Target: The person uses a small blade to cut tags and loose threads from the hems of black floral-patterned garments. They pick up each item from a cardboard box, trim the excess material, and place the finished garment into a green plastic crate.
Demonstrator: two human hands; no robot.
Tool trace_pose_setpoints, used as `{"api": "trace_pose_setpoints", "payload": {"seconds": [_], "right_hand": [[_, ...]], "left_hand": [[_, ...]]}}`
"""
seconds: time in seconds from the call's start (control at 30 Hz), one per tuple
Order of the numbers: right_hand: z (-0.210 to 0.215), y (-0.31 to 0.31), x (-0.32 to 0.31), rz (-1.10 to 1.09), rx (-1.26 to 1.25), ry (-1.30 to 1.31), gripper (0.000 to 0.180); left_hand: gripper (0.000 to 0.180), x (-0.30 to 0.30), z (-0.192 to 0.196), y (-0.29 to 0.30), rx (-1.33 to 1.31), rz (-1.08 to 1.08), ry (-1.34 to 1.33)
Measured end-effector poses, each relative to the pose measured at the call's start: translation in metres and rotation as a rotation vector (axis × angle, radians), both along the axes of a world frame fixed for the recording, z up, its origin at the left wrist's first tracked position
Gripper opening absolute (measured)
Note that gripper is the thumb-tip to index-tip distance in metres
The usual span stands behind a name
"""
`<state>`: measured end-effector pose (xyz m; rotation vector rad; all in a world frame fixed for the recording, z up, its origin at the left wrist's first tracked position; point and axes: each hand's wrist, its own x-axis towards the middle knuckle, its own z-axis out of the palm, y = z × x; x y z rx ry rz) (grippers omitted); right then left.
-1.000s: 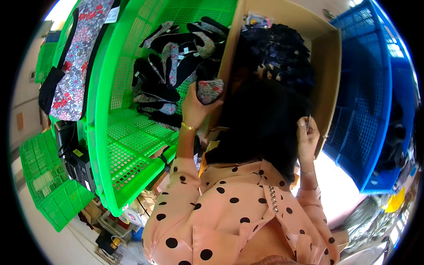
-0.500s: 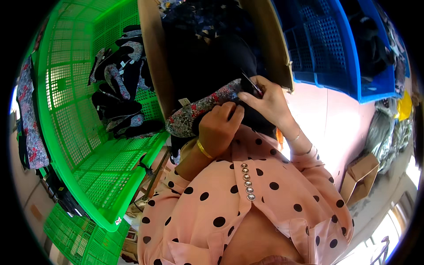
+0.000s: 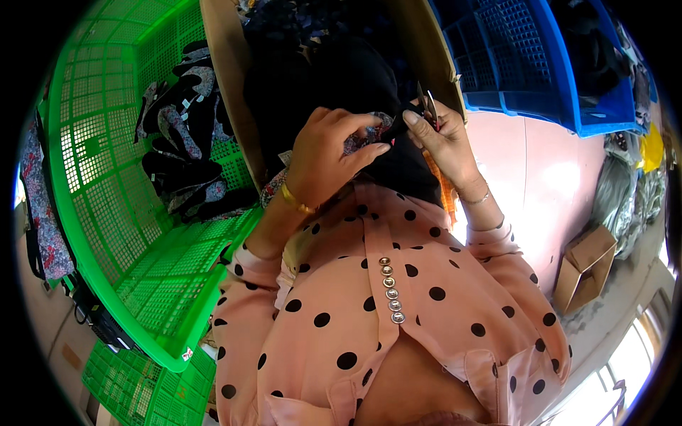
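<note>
A floral fabric piece (image 3: 367, 135) with a black end lies across my lap, running behind my left wrist. My left hand (image 3: 323, 153) is curved over it, with the thumb and index finger on either side of the print. My right hand (image 3: 446, 138) pinches the black end between thumb and finger. Small scissors (image 3: 430, 106) are held in that same hand, blades pointing up and away from me. The lower part of the fabric is mostly hidden by my left hand and forearm.
Left of me stands a green plastic crate (image 3: 106, 192) with several black and floral pieces (image 3: 186, 131) inside. An open cardboard box (image 3: 231, 85) with dark contents is in front. A blue crate (image 3: 497, 64) stands at far right, a small carton (image 3: 586, 270) below it.
My left hand has gone from a closed grip to a wider curve over the fabric. My right hand has moved slightly right with the scissors, whose blades now point more upward.
</note>
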<state>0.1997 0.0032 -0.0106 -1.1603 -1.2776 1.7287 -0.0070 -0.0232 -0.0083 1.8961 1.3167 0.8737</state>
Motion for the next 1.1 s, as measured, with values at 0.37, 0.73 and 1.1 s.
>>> {"api": "trace_pose_setpoints", "payload": {"seconds": [0.37,0.73,1.1], "right_hand": [[0.010,-0.017,0.039,0.144,0.312,-0.665,0.043],[0.020,-0.011,0.023,0.428,0.351,-0.895,0.045],[0.027,-0.008,0.016,0.526,0.492,-1.081,0.046]], "left_hand": [[0.018,0.005,-0.017,0.035,-0.544,-0.188,-0.433],[0.015,0.006,-0.017,0.030,-0.531,-0.154,-0.486],[0.016,0.010,-0.021,0.026,-0.457,-0.143,-0.451]]}}
